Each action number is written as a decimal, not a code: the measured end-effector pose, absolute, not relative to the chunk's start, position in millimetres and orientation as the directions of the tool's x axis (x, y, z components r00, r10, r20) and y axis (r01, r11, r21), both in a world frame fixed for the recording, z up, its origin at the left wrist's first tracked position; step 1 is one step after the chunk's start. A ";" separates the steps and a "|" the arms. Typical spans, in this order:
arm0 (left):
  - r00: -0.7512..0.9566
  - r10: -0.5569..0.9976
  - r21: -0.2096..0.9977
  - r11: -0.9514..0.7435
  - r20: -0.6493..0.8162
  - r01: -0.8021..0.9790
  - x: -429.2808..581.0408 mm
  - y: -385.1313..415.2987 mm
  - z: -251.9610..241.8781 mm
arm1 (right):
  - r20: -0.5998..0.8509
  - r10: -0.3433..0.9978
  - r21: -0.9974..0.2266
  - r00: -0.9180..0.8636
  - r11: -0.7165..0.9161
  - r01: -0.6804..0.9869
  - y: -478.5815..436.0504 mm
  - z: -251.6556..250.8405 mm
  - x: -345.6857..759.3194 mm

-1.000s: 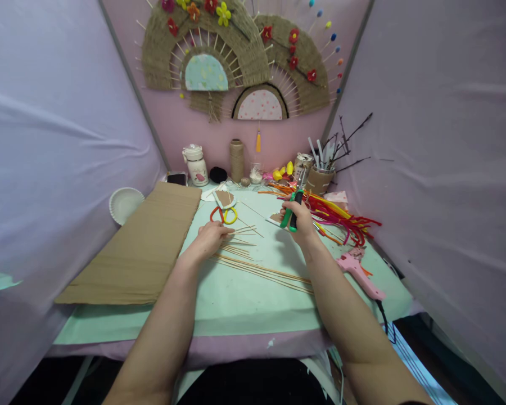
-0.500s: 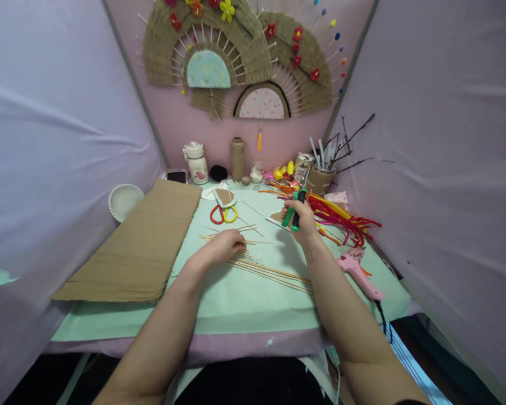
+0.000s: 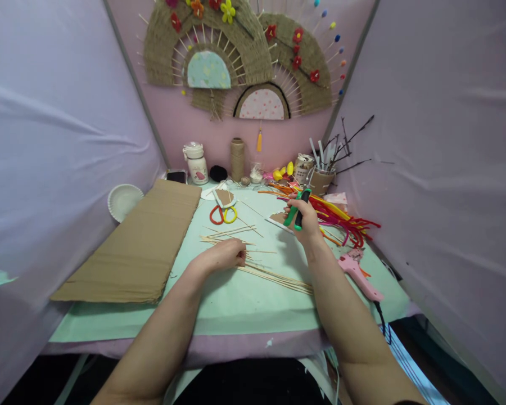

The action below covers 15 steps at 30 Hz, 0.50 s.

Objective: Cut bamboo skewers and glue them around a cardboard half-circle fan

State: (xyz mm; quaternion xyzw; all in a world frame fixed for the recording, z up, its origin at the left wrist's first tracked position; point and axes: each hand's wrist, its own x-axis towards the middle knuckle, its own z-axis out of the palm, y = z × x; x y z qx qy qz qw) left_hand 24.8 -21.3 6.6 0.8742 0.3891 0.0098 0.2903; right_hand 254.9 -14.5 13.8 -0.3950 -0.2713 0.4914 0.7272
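My left hand (image 3: 229, 254) is low over the mint-green tabletop, its fingers closed at the left ends of several long thin wooden sticks (image 3: 280, 278). The fingertips are partly hidden. Shorter cut sticks (image 3: 231, 231) lie loose just beyond this hand. My right hand (image 3: 307, 222) is raised at the right, wrapped round pliers (image 3: 298, 209) with green and black handles; their metal head points away from me. Below and left of the pliers lies a small cardboard piece with a white edge (image 3: 278, 218).
A large cardboard sheet (image 3: 139, 247) covers the left side. Scissors (image 3: 223, 214) with red and yellow handles lie behind the sticks. To the right are colourful pipe cleaners (image 3: 346, 220) and a pink glue gun (image 3: 360, 274). A bottle (image 3: 196, 163) and a twine spool (image 3: 237, 160) stand at the back.
My left hand has come slightly nearer to me, and the long sticks lie closer together. The pliers have tilted a little to the right in my right hand.
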 end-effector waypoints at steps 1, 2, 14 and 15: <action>0.699 0.685 0.514 -0.532 -0.207 0.673 24.5 -20.4 5.3 | 0.008 0.928 -0.839 0.372 0.208 -0.502 -14.6 14.2 255.1; 0.703 0.683 0.512 -0.540 -0.197 0.668 24.0 -19.1 3.7 | 0.011 0.927 -0.837 0.374 0.213 -0.504 -14.8 14.7 255.5; 0.454 0.864 0.600 -0.485 0.217 0.636 -20.6 4.8 20.4 | 0.086 0.858 -0.739 0.507 0.396 -0.545 -17.3 22.9 275.7; 0.342 0.890 0.661 -0.453 0.300 0.598 -20.9 5.7 23.1 | 0.084 0.853 -0.735 0.515 0.401 -0.546 -17.0 22.7 276.1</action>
